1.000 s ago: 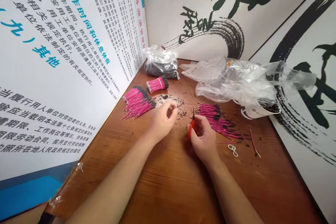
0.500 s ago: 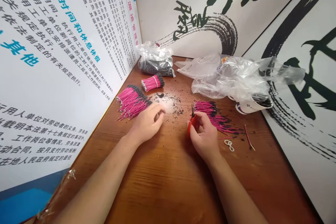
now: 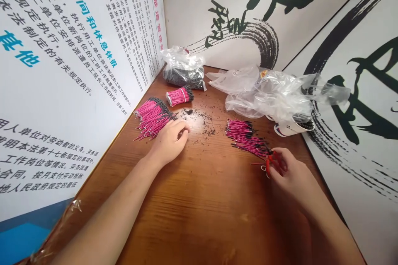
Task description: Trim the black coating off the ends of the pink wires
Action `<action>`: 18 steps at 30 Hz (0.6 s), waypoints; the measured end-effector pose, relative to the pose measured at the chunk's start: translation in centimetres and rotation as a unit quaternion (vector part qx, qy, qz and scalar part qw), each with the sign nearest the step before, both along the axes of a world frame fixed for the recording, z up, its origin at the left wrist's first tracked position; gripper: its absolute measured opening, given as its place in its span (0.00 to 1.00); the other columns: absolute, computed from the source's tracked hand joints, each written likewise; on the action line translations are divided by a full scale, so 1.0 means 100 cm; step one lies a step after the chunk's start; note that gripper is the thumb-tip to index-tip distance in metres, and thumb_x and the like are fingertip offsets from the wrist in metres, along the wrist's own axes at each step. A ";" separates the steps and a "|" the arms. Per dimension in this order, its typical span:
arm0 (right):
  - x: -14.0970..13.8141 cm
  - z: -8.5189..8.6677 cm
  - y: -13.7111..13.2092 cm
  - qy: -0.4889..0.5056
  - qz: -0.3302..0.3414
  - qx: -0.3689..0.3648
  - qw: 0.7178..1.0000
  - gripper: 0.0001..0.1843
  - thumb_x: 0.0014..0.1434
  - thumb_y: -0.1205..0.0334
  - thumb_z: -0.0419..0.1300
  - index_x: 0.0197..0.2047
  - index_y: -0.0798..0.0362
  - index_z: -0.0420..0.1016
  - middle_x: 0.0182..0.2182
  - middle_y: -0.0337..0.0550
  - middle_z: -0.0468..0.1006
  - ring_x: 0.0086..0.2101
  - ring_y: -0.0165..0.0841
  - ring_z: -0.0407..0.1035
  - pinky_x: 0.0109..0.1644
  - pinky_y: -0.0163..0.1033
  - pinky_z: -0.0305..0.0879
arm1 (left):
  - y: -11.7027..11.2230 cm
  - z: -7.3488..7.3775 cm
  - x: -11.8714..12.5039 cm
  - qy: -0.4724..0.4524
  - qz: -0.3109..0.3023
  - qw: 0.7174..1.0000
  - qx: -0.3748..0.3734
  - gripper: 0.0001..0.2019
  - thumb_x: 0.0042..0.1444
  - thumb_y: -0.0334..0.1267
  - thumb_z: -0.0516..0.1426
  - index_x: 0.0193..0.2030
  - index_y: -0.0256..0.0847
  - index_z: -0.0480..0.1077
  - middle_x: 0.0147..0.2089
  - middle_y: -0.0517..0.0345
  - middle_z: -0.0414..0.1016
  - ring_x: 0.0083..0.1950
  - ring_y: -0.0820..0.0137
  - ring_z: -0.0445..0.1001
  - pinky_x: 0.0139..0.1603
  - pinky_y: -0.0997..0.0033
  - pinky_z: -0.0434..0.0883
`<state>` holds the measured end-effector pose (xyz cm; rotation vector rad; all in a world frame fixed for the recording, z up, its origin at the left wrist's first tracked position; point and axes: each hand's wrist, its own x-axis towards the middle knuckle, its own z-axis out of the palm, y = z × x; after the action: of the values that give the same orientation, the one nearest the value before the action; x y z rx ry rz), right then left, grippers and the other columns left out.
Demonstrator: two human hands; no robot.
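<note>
My left hand [image 3: 171, 140] rests on the table with curled fingers, and nothing shows in it. It lies against the near right side of a loose pile of pink wires with black ends [image 3: 152, 116]. To the right, my right hand [image 3: 289, 169] is closed around small red-handled snips [image 3: 275, 163], whose dark tip points up and left. The tip is at the right end of another pink wire pile [image 3: 245, 136]. Pale rubber bands [image 3: 265, 169] lie just left of the snips, partly hidden. A single pink wire [image 3: 256, 164] lies beside them.
A banded bundle of pink wires [image 3: 179, 96] lies behind the left pile. Further back is a clear bag of black pieces [image 3: 183, 74]. Crumpled plastic bags [image 3: 267, 95] and a tipped white cup [image 3: 289, 129] sit at right. Black scraps [image 3: 208, 131] litter the middle; printed panels surround the table.
My right hand has moved right and slightly toward me with the snips, from the left side of the right wire pile to its right end. My left hand stays by its pile.
</note>
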<state>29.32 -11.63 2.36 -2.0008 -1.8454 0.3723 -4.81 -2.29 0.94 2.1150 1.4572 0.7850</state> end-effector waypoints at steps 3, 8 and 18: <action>0.002 -0.015 0.000 -0.048 0.017 0.009 0.999 0.14 0.52 0.57 0.55 0.44 0.49 0.68 0.27 0.42 0.79 0.28 0.41 0.75 0.33 0.42 0.65 | -0.001 0.000 0.001 -0.019 -0.016 0.999 -0.023 0.08 0.59 0.30 0.49 0.34 0.41 0.68 0.36 0.58 0.73 0.40 0.66 0.70 0.43 0.66 0.65; -0.001 -0.024 0.006 -0.113 0.064 0.035 0.991 0.12 0.55 0.60 0.52 0.43 0.49 0.68 0.25 0.40 0.76 0.28 0.39 0.71 0.37 0.43 0.62 | -0.001 0.000 0.000 -0.031 -0.020 0.998 -0.043 0.08 0.59 0.31 0.49 0.35 0.41 0.69 0.36 0.59 0.73 0.38 0.67 0.71 0.41 0.67 0.65; -0.002 -0.018 0.013 -0.078 0.086 0.072 0.991 0.12 0.57 0.60 0.55 0.46 0.49 0.69 0.28 0.42 0.77 0.33 0.41 0.72 0.39 0.44 0.63 | -0.001 -0.001 0.001 -0.020 -0.030 0.999 -0.036 0.08 0.60 0.32 0.49 0.35 0.42 0.69 0.37 0.59 0.75 0.39 0.66 0.73 0.42 0.66 0.67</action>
<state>29.08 -10.38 0.60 -1.8254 -2.0848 0.1290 -4.75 -2.44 0.86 2.0668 1.3743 0.7380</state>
